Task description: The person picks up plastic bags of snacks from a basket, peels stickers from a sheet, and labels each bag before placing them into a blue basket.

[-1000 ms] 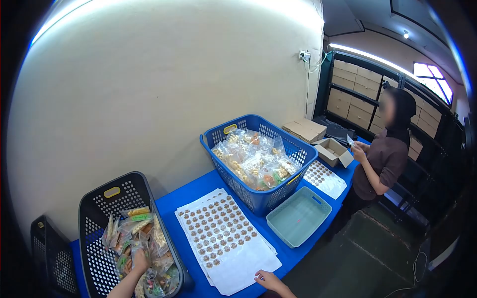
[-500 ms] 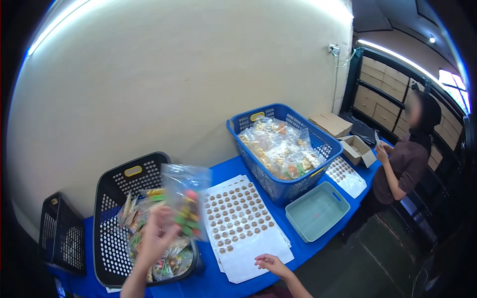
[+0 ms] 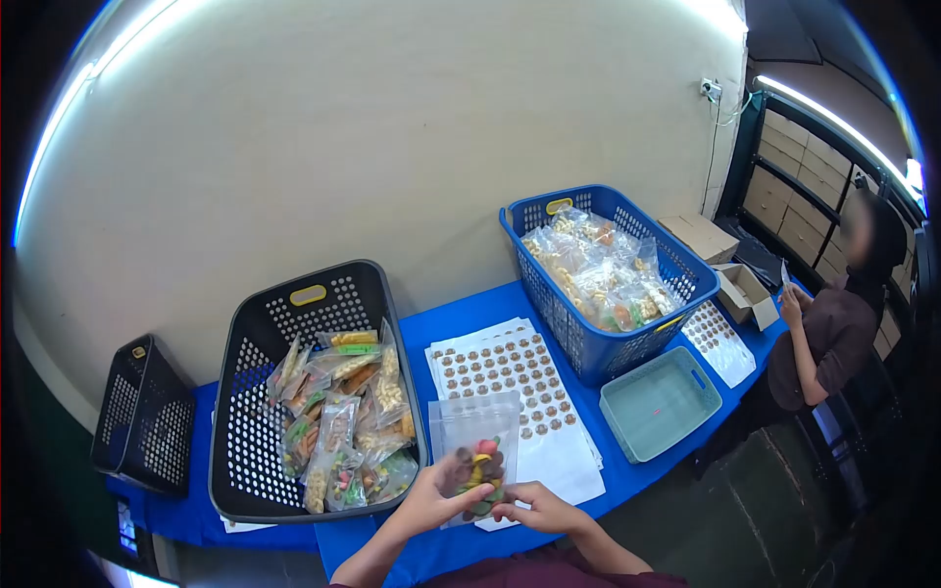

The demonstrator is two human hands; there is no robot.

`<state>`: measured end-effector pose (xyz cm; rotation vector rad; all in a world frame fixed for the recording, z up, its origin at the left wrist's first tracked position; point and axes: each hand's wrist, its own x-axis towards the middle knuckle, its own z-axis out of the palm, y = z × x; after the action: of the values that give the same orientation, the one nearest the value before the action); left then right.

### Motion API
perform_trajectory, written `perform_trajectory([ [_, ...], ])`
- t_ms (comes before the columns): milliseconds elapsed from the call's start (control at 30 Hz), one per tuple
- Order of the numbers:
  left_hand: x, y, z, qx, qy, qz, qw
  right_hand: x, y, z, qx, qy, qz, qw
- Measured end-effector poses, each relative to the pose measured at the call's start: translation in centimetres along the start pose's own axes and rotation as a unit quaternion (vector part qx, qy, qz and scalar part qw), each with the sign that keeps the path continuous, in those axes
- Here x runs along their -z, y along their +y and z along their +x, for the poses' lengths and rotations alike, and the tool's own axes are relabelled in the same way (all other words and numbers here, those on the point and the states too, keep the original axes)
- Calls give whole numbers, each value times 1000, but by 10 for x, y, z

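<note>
A clear plastic zip bag (image 3: 476, 421) of colourful snack pieces, red, yellow, green and brown, is held upright in front of me. My left hand (image 3: 431, 502) grips its left side, with the thumb across the front. At the lower right corner, my right hand (image 3: 539, 512) pinches the same bag. Behind it lie sheets of round brown stickers (image 3: 549, 461), partly covered by the bag and hands. To the left stands a black perforated basket (image 3: 245, 392) with several filled snack bags (image 3: 355, 392) inside.
A blue basket (image 3: 578, 343) heaped with snack bags stands at the back right, near a pale green tray (image 3: 642, 436). Further right are an open cardboard box (image 3: 740, 294), another sticker sheet (image 3: 718, 345) and a person (image 3: 828, 343). A smaller black basket (image 3: 147, 421) stands far left.
My left hand has brought the bag from above the black basket rightward and down, in front of the sticker sheets. My right hand has come onto the bag. The view has shifted left.
</note>
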<state>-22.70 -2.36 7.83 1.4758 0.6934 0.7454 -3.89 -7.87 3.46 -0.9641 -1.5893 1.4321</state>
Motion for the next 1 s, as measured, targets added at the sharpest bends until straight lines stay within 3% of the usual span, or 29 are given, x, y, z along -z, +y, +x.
perform_trajectory([
  [33,3,0,-5,10,1,14,1000,-6,-3,2,7,-19,-22,1000],
  [133,13,16,-26,-70,146,21,987,-5,12,19,8,23,-17,1000],
  [200,30,21,-36,-147,277,-26,949,1,40,35,5,82,-22,996],
  [300,69,17,-55,-234,429,-87,868,13,137,54,-108,165,18,980],
  [400,103,1,-82,-179,561,95,802,12,229,58,-181,159,-181,954],
  [533,102,-1,-85,-208,619,107,750,-5,295,75,-156,117,-330,924],
  [767,105,-6,-84,-155,610,76,773,-20,291,95,-190,262,-402,857],
  [933,115,-22,-86,-181,618,145,751,-27,286,96,-174,253,-383,871],
  [1000,109,-12,-85,-148,620,83,766,-19,289,96,-169,253,-365,880],
])
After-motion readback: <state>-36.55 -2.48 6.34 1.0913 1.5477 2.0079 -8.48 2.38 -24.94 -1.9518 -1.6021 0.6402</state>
